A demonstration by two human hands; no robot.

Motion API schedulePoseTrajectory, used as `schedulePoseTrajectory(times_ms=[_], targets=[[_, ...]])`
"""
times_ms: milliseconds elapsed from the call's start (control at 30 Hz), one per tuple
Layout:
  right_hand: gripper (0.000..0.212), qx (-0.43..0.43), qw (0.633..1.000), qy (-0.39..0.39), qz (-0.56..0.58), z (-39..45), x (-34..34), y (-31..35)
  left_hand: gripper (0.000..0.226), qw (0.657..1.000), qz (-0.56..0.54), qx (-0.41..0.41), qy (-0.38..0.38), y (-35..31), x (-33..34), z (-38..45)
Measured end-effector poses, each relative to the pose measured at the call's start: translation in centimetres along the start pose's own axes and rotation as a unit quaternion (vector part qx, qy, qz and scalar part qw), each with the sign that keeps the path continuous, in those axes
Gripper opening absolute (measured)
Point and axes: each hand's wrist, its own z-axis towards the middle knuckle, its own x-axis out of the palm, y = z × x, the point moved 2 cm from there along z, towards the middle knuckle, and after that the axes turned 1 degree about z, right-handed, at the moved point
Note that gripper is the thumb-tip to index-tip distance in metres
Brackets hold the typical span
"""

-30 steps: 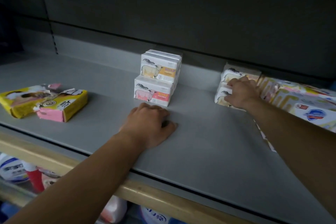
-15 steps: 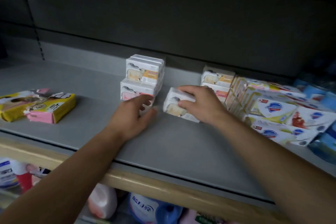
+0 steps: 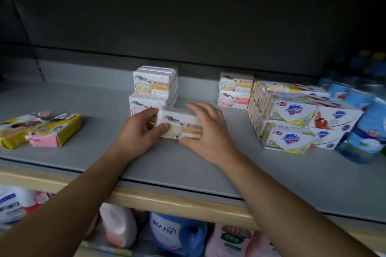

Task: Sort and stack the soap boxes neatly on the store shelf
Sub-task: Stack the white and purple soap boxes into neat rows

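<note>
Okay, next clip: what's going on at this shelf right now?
A person is tidying soap on a grey store shelf. Both hands hold one white sheep-print soap box: the left hand grips its left end, the right hand covers its right end. The box sits just in front of a two-high stack of matching boxes. A second two-high stack stands to the right beside shield-logo boxes. Torn yellow and pink packs lie at far left.

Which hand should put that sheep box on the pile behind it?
Probably the right hand: it covers the top and front of the sheep box, so it could lift it. The left hand only pinches the near end, beside the pile.
</note>
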Motion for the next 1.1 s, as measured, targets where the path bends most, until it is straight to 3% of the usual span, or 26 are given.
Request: schedulePoseTrajectory(times_ms=[133, 300, 400, 533, 700, 800, 933, 1033, 1100], targets=[[0.092, 0.002, 0.994, 0.054, 0.093, -0.3, 0.5, -1.0, 0.024, 0.979, -0.185, -0.089, 0.001, 0.2, -0.1, 0.3], [0.082, 0.068, 0.976, 0.046, 0.204, 0.1, 1.2, -1.6, 0.025, 0.968, -0.221, -0.120, -0.004, 0.2, -0.2, 0.4], [0.070, 0.121, 0.948, 0.057, 0.288, 0.0, 1.7, -2.2, 0.032, 0.970, -0.220, -0.107, -0.008, 0.2, -0.2, 0.3], [0.035, 0.222, 0.895, 0.044, 0.384, 0.4, 1.2, -2.7, 0.045, 0.977, -0.198, -0.069, 0.025, 0.1, -0.2, 0.2], [0.073, 0.338, 0.864, 0.084, 0.365, 0.6, 0.5, -2.5, 0.017, 0.996, -0.085, -0.036, 0.016, -0.1, -0.1, -0.1], [0.077, 0.345, 0.855, 0.129, 0.364, 0.8, 0.4, -2.5, 0.024, 0.998, -0.052, -0.042, 0.004, 0.2, -0.2, -0.1], [0.068, 0.349, 0.853, 0.145, 0.359, 0.8, 0.6, -2.7, 0.025, 0.998, -0.049, -0.045, 0.005, 0.2, -0.1, 0.0], [0.061, 0.354, 0.839, 0.114, 0.398, 0.8, 0.6, -2.8, 0.020, 0.992, -0.116, -0.043, 0.007, 0.0, 0.0, 0.0], [0.037, 0.331, 0.827, 0.097, 0.444, 0.7, 0.6, -2.5, 0.021, 0.989, -0.144, -0.042, -0.002, 0.0, 0.1, 0.2]])
